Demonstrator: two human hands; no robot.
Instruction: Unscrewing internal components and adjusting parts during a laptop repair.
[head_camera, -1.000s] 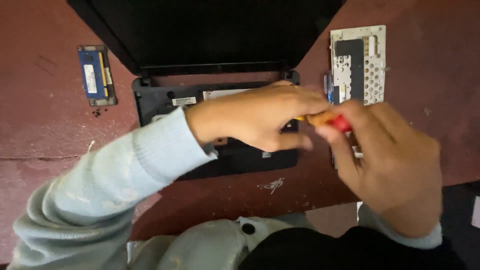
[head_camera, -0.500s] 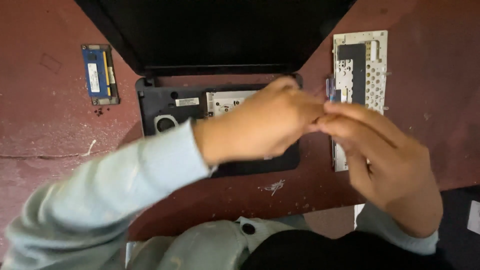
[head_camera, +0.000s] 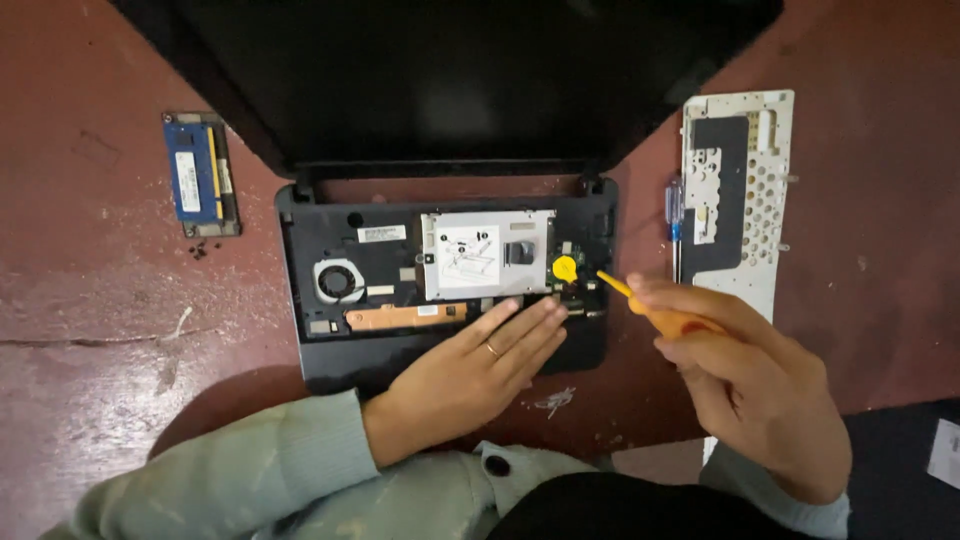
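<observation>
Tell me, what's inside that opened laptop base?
Inside the laptop base: a round fan, silver drive, yellow coin battery. The left hand covers the front part.

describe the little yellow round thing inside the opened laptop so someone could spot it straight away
Start at the opened laptop base on the reddish table. Right of the silver metal plate, near the base's right edge, sits a yellow disc. It is the only bright yellow round part there, just beyond the tip of the screwdriver held in the right hand.

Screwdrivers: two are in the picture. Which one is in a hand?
The orange-handled screwdriver, gripped in the right hand, tip pointing at the opened laptop. The blue-handled screwdriver lies untouched on the table beside the white keyboard plate.
</observation>
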